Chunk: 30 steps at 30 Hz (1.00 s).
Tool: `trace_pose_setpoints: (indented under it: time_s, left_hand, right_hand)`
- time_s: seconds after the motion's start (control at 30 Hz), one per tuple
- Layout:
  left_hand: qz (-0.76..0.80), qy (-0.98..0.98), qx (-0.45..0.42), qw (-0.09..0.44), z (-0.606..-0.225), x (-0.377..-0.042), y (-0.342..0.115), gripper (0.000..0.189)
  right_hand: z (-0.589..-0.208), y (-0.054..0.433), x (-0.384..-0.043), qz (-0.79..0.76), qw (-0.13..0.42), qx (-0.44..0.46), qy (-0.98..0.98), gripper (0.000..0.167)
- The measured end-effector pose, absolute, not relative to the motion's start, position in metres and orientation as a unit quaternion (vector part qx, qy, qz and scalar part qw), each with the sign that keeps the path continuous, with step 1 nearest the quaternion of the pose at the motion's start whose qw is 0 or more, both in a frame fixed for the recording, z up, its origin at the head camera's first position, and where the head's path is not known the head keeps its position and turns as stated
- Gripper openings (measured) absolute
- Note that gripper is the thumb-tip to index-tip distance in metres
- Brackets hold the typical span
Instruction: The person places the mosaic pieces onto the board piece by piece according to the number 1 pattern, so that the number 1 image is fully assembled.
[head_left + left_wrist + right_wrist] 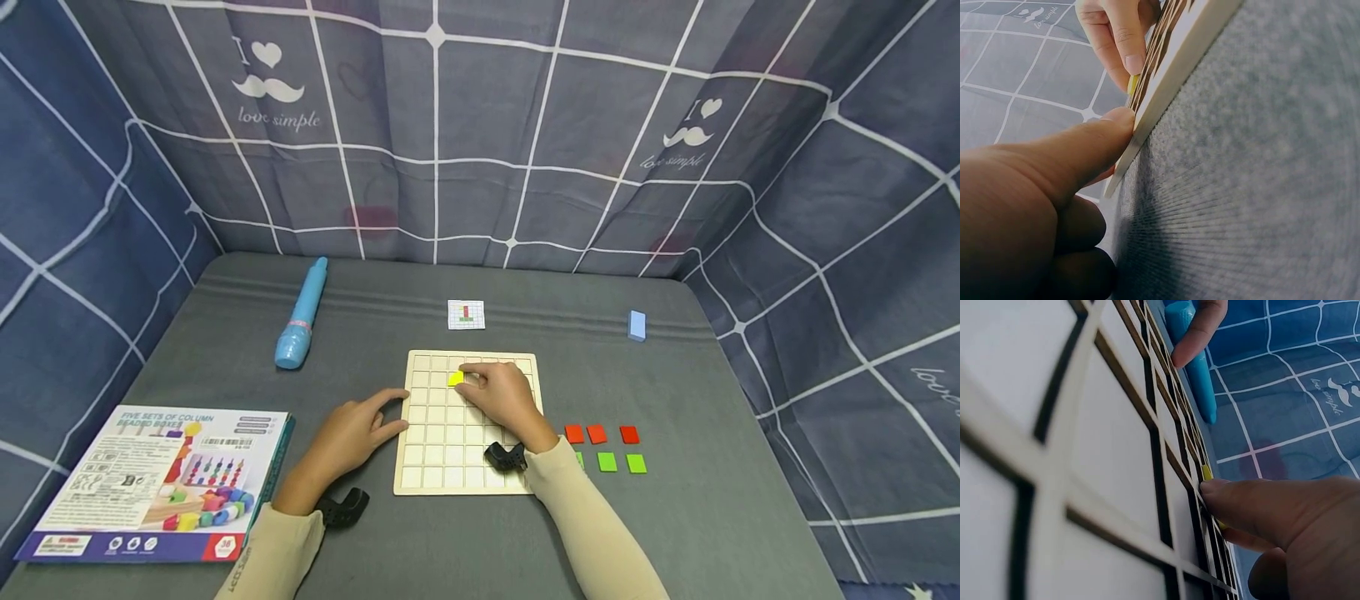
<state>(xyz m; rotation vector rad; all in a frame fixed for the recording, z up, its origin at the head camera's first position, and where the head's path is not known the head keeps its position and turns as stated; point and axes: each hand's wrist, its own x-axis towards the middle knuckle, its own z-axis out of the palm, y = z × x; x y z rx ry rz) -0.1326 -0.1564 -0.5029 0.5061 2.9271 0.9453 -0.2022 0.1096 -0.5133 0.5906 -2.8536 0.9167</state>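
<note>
A yellow square tile (456, 378) is pinched between the thumb and finger of my right hand (501, 396), at a cell in the upper middle of a pale wooden grid board (435, 454). Seen from the right wrist, the tile's yellow edge (1205, 471) shows around the thumb, close against the grid. My left hand (348, 437) rests its thumb and extended index finger against the board's left edge. In the left wrist view its thumb (1094, 144) touches the board's rim, with the other fingers bent below.
Right of the board lie red tiles (574, 433) and green tiles (607, 462). Behind it are a small patterned card (467, 315) and a blue block (637, 326). A blue microphone-shaped object (302, 317) and a boxed bead set (150, 500) lie to the left.
</note>
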Motion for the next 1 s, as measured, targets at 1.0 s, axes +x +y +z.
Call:
trace_pose_setpoints:
  time_s: [1.0]
  left_hand:
    - [0.307,0.939,0.152,0.024,-0.5070,-0.1339,-0.1568,0.047]
  right_hand:
    - [-0.5164,0.1131,-0.2016,0.340,0.065,0.206,-0.915,0.028]
